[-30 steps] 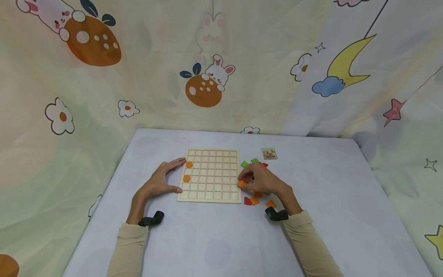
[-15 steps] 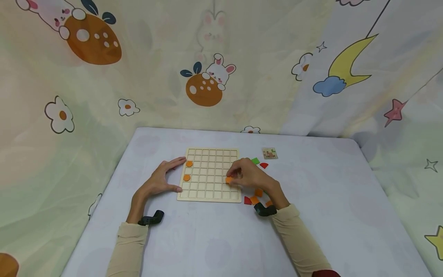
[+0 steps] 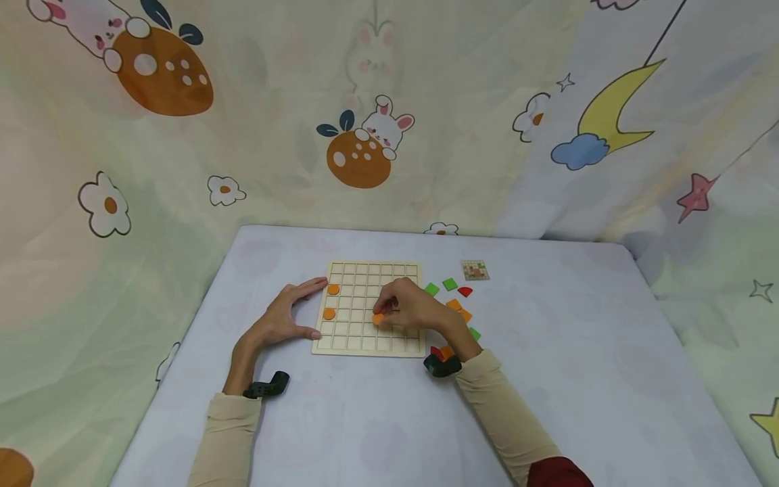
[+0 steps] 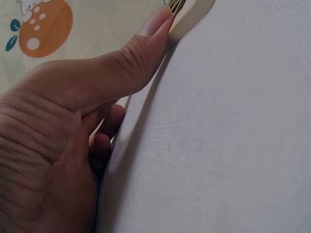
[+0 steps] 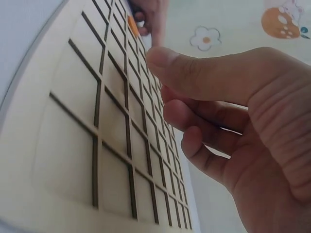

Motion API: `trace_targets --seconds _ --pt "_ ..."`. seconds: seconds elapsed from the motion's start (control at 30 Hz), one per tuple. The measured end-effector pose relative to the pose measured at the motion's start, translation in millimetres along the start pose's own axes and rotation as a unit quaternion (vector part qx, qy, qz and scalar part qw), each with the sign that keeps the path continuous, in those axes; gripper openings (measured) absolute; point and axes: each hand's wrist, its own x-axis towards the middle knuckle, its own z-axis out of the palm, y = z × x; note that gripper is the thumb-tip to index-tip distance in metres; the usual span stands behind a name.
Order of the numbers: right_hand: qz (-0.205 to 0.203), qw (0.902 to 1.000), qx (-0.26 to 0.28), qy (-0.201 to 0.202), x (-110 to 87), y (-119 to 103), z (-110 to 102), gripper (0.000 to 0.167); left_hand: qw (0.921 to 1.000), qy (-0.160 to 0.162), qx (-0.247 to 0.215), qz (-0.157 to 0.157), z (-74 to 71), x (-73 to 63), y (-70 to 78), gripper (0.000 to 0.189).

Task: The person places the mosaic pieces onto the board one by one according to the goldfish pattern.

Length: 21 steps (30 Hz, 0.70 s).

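A pale wooden grid board [image 3: 349, 343] lies on the table, with two orange discs [image 3: 333, 289] in its left column. At its left edge, my left hand [image 3: 281, 318] spreads thumb and fingers, touching the side; the left wrist view shows the thumb [image 4: 146, 41] against the board's rim [image 4: 192, 19]. Over the board's middle right, my right hand [image 3: 414, 308] pinches a small orange piece [image 3: 378, 319] between thumb and fingers. Its shape is partly covered. In the right wrist view the right hand [image 5: 218, 107] hides that piece.
Right of the board lie loose green tiles [image 3: 450, 284], red quarter-round pieces [image 3: 465, 291] and orange tiles [image 3: 454, 306], some partly behind the right wrist. A small patterned card [image 3: 475, 270] lies behind them. Patterned cloth hangs behind the table.
My right hand has carried the orange piece leftward from the loose pieces, across the board's right edge to over its middle right. My left hand has stayed put.
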Motion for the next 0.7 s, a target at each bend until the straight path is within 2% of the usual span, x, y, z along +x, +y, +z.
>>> trace_targets --seconds 0.33,0.7 --pt "-0.017 0.9997 0.006 -0.015 21.2 -4.4 16.3 0.016 1.0 0.002 -0.003 0.001 0.5 -0.2 -0.8 0.116" --pt "-0.015 0.9996 -0.006 -0.022 38.0 -15.6 38.8 0.017 1.0 0.002 0.0 0.008 -0.7 -0.5 -2.8 0.115"
